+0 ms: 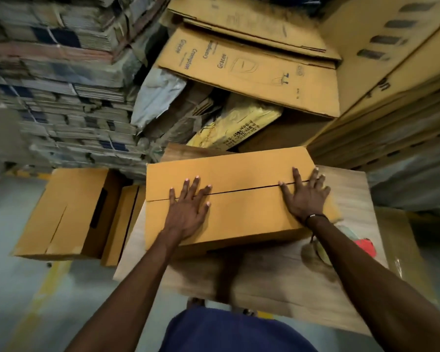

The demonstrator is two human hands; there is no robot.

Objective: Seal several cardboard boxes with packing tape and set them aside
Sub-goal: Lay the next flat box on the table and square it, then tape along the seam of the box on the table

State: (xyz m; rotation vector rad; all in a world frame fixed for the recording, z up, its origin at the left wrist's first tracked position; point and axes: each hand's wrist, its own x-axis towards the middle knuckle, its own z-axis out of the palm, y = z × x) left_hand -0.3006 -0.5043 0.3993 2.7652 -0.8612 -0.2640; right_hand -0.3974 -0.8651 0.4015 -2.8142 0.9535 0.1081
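A yellow-brown cardboard box (241, 207) lies on a wooden table (290, 273) in front of me. Its two top flaps are folded down and meet along a dark seam with no tape on it. My left hand (188, 212) lies flat with fingers spread on the left part of the top, across the seam. My right hand (306, 196) presses flat on the right end, also over the seam. A roll of tape (315, 252) lies on the table just under my right forearm, partly hidden, beside a red object (365, 246).
Two cardboard boxes (69, 214) stand on the grey floor to the left of the table. Tall stacks of bundled flat cartons (61, 85) rise at the back left. Flattened printed cartons (252, 69) and large boxes (392, 72) fill the back and right.
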